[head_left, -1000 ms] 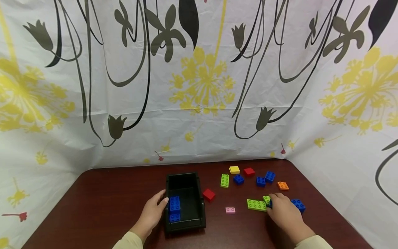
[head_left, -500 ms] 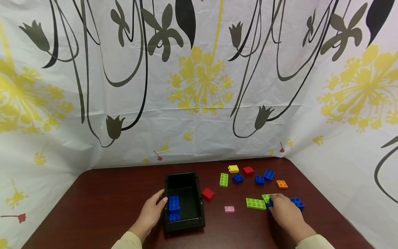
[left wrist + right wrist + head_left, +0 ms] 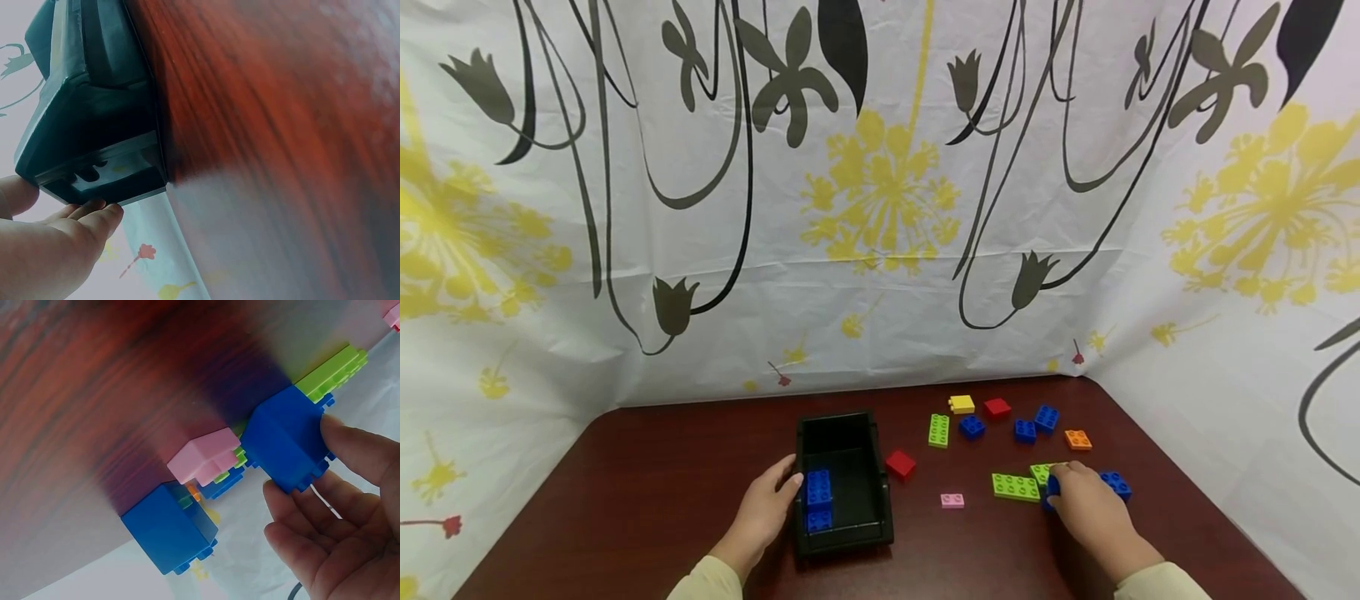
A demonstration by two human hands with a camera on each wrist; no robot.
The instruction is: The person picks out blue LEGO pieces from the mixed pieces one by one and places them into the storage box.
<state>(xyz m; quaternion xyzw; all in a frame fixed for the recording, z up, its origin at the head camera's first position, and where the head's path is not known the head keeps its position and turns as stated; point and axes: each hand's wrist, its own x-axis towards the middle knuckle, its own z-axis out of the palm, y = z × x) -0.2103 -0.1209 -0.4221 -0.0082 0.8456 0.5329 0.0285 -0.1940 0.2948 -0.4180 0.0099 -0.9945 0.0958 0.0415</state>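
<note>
At the left wall of the black bin (image 3: 846,542), the left hand (image 3: 763,503) holds it, perhaps for steadiness. Well to the bin's right, the right hand (image 3: 1090,507) pinches a blue studded brick (image 3: 289,434), thumb opposite fingers. Inside the bin, along its left wall, lie other blue bricks (image 3: 819,489).

In the head view the right hand (image 3: 1090,510) hides part of the blue brick (image 3: 1050,493) at its ten o'clock. The left wrist view cuts off the black bin (image 3: 103,119) toward eleven o'clock and the left hand (image 3: 53,250) toward eight; the surface (image 3: 281,112) blurs toward two. The right wrist view crops a pink brick (image 3: 392,317) at two.
</note>
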